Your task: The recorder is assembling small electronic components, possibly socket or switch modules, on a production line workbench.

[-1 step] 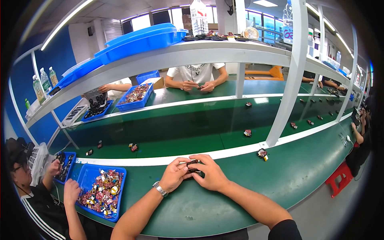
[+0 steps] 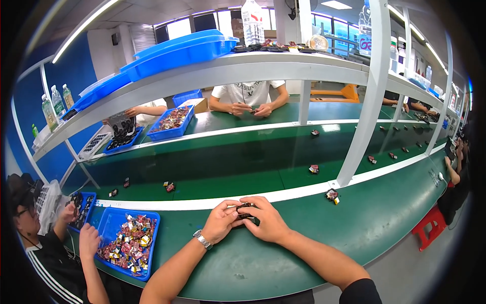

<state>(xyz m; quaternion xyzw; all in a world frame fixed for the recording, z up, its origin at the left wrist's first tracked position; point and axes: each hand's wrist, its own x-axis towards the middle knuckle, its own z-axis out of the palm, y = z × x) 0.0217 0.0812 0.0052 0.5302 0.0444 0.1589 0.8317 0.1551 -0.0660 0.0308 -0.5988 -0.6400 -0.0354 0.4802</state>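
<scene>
Both my hands meet over the green worktop (image 2: pixel 304 243), near the white rail. Between them is a small black plastic piece (image 2: pixel 245 206), mostly covered by fingers. My left hand (image 2: pixel 220 223), with a metal watch at the wrist, pinches its left side. My right hand (image 2: pixel 266 220) curls over it from the right, fingertips on its top and near edges. A darker part shows below the fingers; its shape I cannot make out. To the right, by the rail, lies a small red-and-black electronic assembly (image 2: pixel 331 194) with a white-and-yellow tab.
A blue tray (image 2: pixel 157 238) of small red, white and yellow parts stands left, beside a co-worker's hand (image 2: pixel 90 241). Beyond the white rail (image 2: pixel 202 203), a green belt (image 2: pixel 243 190) carries several assemblies. A metal post (image 2: pixel 362 111) and overhead shelf (image 2: pixel 283 67) stand ahead. Another person sits opposite.
</scene>
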